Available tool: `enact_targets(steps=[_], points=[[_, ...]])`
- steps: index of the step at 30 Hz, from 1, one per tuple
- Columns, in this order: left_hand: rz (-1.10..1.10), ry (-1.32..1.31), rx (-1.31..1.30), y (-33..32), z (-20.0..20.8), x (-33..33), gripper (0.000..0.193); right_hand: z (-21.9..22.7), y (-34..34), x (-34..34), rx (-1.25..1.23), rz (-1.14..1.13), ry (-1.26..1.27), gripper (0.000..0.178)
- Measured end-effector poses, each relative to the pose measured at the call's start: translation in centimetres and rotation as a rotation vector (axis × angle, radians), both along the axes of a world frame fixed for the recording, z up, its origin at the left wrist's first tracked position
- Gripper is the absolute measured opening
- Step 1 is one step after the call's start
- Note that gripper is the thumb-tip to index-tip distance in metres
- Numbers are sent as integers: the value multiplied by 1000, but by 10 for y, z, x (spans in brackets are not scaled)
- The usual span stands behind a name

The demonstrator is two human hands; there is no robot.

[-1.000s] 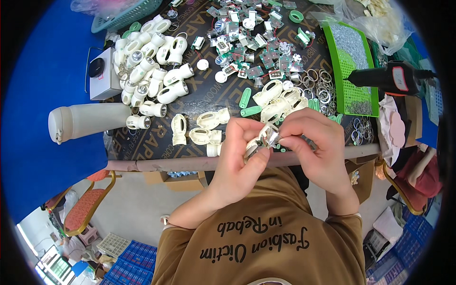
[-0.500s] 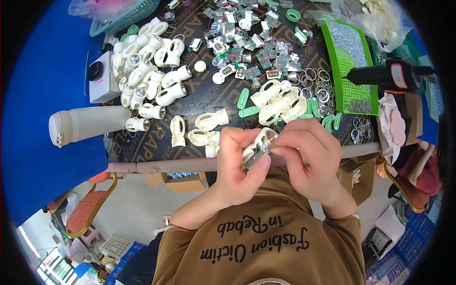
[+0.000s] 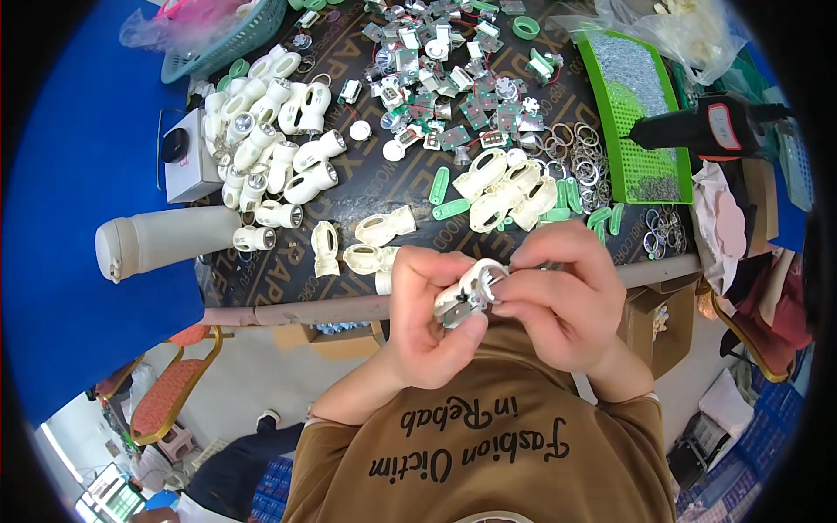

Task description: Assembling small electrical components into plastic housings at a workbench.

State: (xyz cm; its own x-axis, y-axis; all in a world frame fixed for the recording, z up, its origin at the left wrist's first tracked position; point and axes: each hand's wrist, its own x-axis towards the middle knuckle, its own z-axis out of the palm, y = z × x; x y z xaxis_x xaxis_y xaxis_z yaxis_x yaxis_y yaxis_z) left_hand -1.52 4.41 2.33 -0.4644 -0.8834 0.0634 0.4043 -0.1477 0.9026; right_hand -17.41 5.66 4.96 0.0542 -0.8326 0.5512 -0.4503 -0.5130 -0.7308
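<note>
Close to my body, my left hand [image 3: 427, 327] is closed round a cream plastic flashlight shell half [image 3: 472, 281]. Inside that half lies a green circuit board [image 3: 455, 312]. The fingertips of my right hand [image 3: 567, 301] are closed on a small clear-silver reflector [image 3: 490, 295] at the shell's round end; they partly cover it. Just beyond my left hand lie more cream shell halves [image 3: 384, 227]. A further pile of shell halves [image 3: 510, 187] sits among green oval strips [image 3: 451, 209].
Assembled white flashlights [image 3: 261, 144] heap up at the left, by a grey bottle [image 3: 174, 244]. Circuit boards with reflectors [image 3: 445, 78] spread over the back. Metal key rings [image 3: 588, 157] lie beside a green tray [image 3: 689, 187] of small parts. Above the tray is a black power screwdriver [image 3: 697, 131].
The shell in my left hand has tilted, showing more of its round end. Both hands have shifted slightly, and my right fingers stay at the reflector. The view has moved a little.
</note>
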Motion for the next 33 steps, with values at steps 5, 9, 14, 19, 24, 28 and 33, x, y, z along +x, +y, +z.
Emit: enact_targets(steps=[5, 9, 14, 19, 24, 28, 33], points=[[-33, -108, 15, -2, 6, 0, 41, -1, 1, 3, 9, -78, 26, 16], [-90, -81, -20, -5, 3, 4, 36, -2, -2, 3, 29, -116, 38, 12], [-71, -145, -8, -4, 5, 3, 36, -1, -2, 5, 61, -133, 69, 12], [-60, -157, -30, -2, 5, 3, 36, 0, -1, 6, 47, -149, 79, 13], [-61, -162, -44, 0, 2, 3, 37, 1, -2, 5, 33, -157, 72, 13], [-19, -174, -62, 1, -3, 2, 37, 3, -3, 7, 71, -173, 91, 14], [10, -258, -100, 1, -9, 2, 35, 2, -3, 9, 118, -184, 102, 13]])
